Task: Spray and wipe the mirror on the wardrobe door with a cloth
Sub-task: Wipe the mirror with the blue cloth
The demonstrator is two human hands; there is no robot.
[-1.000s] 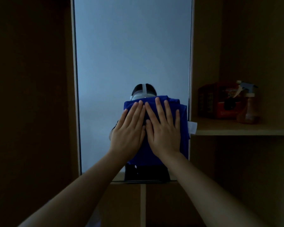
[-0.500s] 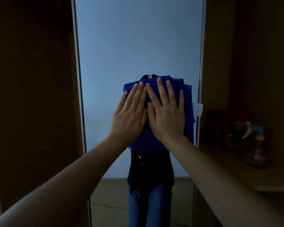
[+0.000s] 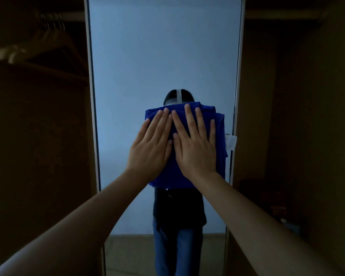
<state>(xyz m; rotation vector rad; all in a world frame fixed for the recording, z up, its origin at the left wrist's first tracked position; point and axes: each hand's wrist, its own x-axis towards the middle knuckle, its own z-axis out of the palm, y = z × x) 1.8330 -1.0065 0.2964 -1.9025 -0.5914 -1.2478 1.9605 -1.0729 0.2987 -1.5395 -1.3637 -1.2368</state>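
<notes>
Both hands, left hand (image 3: 149, 148) and right hand (image 3: 195, 150), press flat on the blue cloth (image 3: 219, 136) near the mirror (image 3: 157, 56) right edge; wiping is underway, upper glass likely left.

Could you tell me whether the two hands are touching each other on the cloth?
Touching: the head view shows the left hand and right hand meeting at the thumbs, flat on the cloth.

- Tall mirror (image 3: 163, 56): its glass lies bare above the blue cloth (image 3: 219, 136) and along the cloth's left side; open room there
- Right side is tight; the cloth nearly meets the mirror's right frame (image 3: 238, 76), where a small white tag (image 3: 231, 142) sticks out
- Dark wardrobe panels flank both sides; hangers (image 3: 48, 34) hang upper left
</notes>
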